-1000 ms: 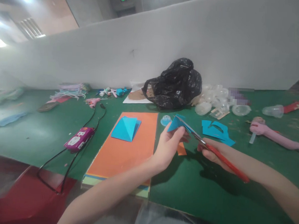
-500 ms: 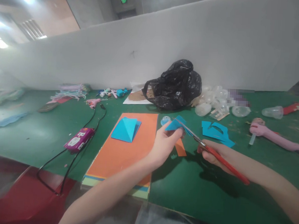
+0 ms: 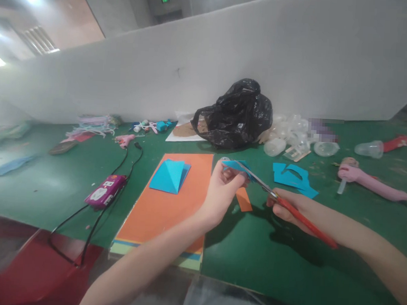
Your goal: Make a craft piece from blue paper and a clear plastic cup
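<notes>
1. Left hand [image 3: 220, 194] pinches a small folded piece of bright blue paper [image 3: 237, 166] between its thumb and fingers, up above the table.
2. Right hand [image 3: 289, 209] is closed around a pair of scissors with long red handles [image 3: 304, 221]. The thin metal blades [image 3: 258, 181] point toward the left hand, and their tips reach the blue paper. It is hard to tell if they are cutting it right now.
3. Below the left hand and a little to its left lies a stack of flat orange paper [image 3: 166, 219], with green and blue sheets showing at its edge. On top sits a blue paper shape folded to a point [image 3: 170, 177].
4. Below the gap between the hands lies a small scrap of orange paper [image 3: 243, 200].
5. Just past the right hand lie flat blue paper cut-outs [image 3: 289, 177]. Farther right is a pink glue gun [image 3: 370, 183].
6. Ahead of the hands sit a lumpy black plastic bag [image 3: 236, 118] and a pile of clear plastic domes [image 3: 275, 147].
7. Far left of the left hand, a purple and white box [image 3: 104, 192] with a black cord lies on the green table top [image 3: 51, 194].
</notes>
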Demonstrator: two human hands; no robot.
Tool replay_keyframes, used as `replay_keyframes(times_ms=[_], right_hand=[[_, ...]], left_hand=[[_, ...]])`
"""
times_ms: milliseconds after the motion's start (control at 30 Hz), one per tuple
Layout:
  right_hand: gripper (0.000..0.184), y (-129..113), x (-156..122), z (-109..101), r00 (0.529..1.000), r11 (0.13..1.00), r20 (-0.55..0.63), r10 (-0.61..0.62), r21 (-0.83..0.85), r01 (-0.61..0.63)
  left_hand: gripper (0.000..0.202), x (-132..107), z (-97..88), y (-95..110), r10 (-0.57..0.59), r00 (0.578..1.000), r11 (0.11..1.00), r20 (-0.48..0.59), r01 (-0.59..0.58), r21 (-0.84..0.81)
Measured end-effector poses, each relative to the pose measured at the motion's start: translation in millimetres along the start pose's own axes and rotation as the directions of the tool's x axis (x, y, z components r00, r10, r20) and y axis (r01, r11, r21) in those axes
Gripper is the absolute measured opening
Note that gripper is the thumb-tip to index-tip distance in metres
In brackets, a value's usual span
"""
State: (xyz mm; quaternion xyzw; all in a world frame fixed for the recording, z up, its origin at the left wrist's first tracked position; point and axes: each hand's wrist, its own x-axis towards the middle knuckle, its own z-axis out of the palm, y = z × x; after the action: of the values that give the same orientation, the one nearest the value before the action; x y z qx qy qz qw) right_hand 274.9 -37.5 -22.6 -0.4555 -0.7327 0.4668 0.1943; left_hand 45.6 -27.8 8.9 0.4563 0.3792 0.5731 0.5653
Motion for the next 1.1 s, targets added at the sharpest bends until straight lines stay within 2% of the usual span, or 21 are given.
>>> replay_keyframes(times_ms=[133,500,700,967,1100], right_hand=[[0.048,3.4,0.6,0.1,0.998,0.997,0.054,0.043,0.056,-0.046],[0.052,2.7,3.5,1.0,1.0,0.997,0.016,0.022,0.072,-0.023],[0.05,-8.9,0.1,0.0,0.998,0.996,0.005,0.063,0.07,-0.063],[0.058,-12.8,0.0,1.2,0.997,0.997,-0.006,0.077,0.024,-0.077],[0.058,-12.8,1.2,1.6,0.993,0.995,-0.068,0.096,0.014,-0.095]], left_hand=[[0.019,-0.7,-0.5,0.1,0.005,1.0,1.0,0.009,-0.005,-0.003],[0.012,-2.2,1.8,2.7,0.027,0.996,0.999,-0.09,-0.026,0.018],[0.007,-3.2,1.7,7.7,0.047,0.997,0.992,-0.06,-0.04,0.117],[0.009,-0.1,-1.9,8.9,0.05,0.998,0.991,-0.044,-0.044,0.129],[0.008,0.6,-2.9,10.3,0.064,0.997,0.991,-0.031,-0.06,0.12]])
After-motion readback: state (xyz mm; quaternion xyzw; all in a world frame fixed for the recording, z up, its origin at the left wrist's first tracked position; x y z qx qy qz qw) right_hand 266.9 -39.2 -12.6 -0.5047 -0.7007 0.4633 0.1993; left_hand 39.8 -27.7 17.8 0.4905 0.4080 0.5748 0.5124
